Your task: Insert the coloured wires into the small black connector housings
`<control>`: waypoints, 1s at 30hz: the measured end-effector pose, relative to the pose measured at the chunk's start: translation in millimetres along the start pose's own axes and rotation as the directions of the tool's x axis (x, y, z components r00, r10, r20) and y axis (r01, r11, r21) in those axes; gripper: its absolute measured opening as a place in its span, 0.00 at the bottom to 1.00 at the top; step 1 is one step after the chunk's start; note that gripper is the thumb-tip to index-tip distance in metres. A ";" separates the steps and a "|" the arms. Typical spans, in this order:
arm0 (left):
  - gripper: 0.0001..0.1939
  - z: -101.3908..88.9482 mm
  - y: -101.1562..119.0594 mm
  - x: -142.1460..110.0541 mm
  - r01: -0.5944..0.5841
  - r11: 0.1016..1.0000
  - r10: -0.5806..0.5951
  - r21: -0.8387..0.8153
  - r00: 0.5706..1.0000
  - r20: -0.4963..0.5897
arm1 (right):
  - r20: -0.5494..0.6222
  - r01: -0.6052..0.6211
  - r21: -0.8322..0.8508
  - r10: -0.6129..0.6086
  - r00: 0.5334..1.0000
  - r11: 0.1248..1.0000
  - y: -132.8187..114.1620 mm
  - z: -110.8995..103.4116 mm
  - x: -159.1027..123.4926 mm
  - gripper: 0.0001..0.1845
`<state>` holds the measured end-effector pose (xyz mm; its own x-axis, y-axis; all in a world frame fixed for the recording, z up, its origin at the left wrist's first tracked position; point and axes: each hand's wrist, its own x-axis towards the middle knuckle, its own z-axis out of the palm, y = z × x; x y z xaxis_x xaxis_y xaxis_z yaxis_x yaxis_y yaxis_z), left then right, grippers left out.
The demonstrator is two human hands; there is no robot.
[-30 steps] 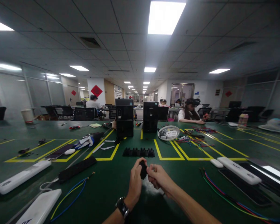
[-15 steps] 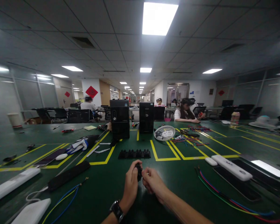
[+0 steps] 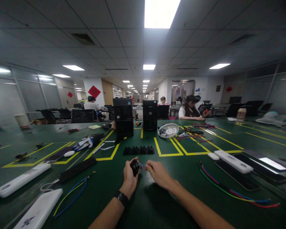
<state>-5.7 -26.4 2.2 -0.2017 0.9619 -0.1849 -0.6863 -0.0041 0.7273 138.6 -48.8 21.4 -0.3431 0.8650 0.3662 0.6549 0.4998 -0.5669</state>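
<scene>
Above the near middle of the table, my left hand (image 3: 130,174) is closed round a small black block-like part (image 3: 134,167); its exact kind is not clear. My right hand (image 3: 158,173) is in a pinch just to the right, its fingertips on a short, thin blue piece like a wire (image 3: 141,165) that runs to the black part. Where the blue piece meets the part is too small to make out. Just beyond my hands lies a black strip with several raised units (image 3: 138,150).
Loose coloured wires lie left (image 3: 71,197) and right (image 3: 233,190). White power banks (image 3: 233,161) and dark phones (image 3: 237,175) are at right; more white power banks (image 3: 38,210) at left. Two black computer towers (image 3: 124,117) and a white round basket (image 3: 168,130) stand farther back. A co-worker (image 3: 190,109) sits across.
My left hand has turned, showing more of the black part. My right hand has drawn slightly away to the right, and the thin blue piece now shows between the hands. The view has tilted slightly.
</scene>
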 end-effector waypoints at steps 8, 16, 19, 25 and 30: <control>0.09 5.7 2.6 2.2 0.134 0.975 -0.119 -0.178 0.989 0.092 | 0.063 0.053 -0.391 -0.031 0.998 0.919 -22.4 30.8 -12.0 0.17; 0.09 6.5 9.4 2.0 0.166 0.983 -0.163 -0.074 0.986 0.044 | 0.037 0.010 -0.243 -0.002 0.999 0.970 -9.8 18.1 -7.1 0.15; 0.11 6.7 7.1 -2.9 0.018 1.000 -0.018 -0.014 1.000 -0.009 | -0.017 0.032 -0.071 -0.033 0.999 0.997 -22.1 7.5 -3.5 0.17; 0.11 11.6 7.0 -12.8 -0.082 0.992 0.095 -0.094 0.985 0.143 | -0.154 0.040 0.000 -0.039 0.987 0.999 -32.6 -12.2 -2.5 0.21; 0.12 1.9 21.9 -5.1 -0.002 0.969 0.045 -0.248 0.985 0.168 | -0.062 0.032 -0.132 -0.040 0.997 0.991 -27.6 21.2 -9.5 0.15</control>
<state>-18.4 -30.9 20.4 -0.1117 0.9930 -0.0384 -0.8379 -0.0733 0.5409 109.5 -69.8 17.9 -0.3270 0.8397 0.4335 0.7271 0.5166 -0.4522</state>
